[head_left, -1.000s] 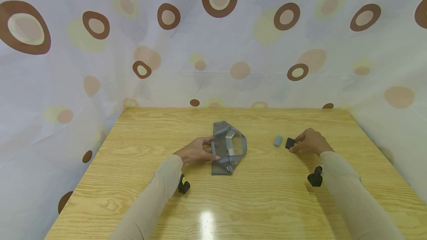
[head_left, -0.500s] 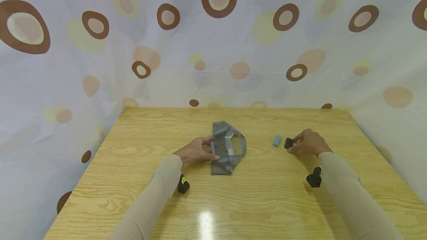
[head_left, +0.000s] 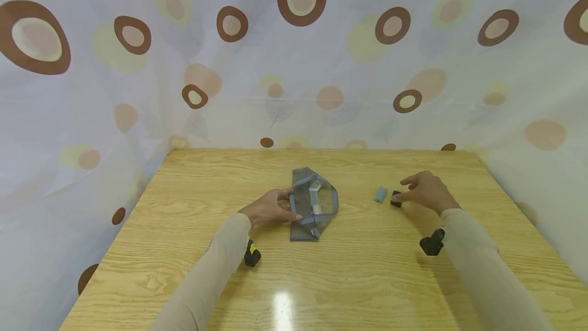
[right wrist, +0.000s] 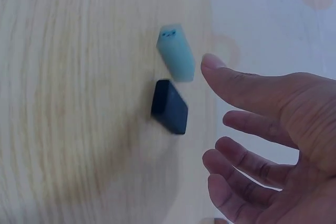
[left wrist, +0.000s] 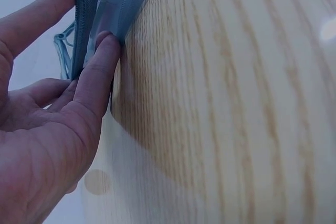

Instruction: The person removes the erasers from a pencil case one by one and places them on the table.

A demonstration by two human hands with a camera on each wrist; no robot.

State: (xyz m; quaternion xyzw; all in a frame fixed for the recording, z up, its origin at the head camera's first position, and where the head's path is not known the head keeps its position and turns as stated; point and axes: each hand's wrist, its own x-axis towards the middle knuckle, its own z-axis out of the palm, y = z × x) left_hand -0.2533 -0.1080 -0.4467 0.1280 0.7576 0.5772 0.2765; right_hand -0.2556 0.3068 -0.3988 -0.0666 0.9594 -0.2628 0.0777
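Observation:
My left hand (head_left: 271, 207) grips the left edge of a grey mesh pouch (head_left: 300, 229) with zip-edged sides, thumb and forefinger apart along the edge. A white and pale-blue item (head_left: 315, 198) shows through the mesh. In the left wrist view, the fingertips press the pouch's blue-grey fabric (left wrist: 86, 3). My right hand (head_left: 427, 191) hovers with fingers apart over a small black block (head_left: 396, 199); its thumb overlaps the block in the head view. The right wrist view has that hand (right wrist: 273, 145) beside the black block (right wrist: 170, 107), holding nothing. A small light-blue block (head_left: 381, 194) lies just left of it.
The wooden table (head_left: 349, 269) ends at a patterned sheet (head_left: 294, 65) hanging behind it and at both sides. Black wrist cameras are strapped under both sleeves (head_left: 478, 259).
My right fingers have opened and lifted off the black block, which they had been around. The left hand and the pouch have stayed in place.

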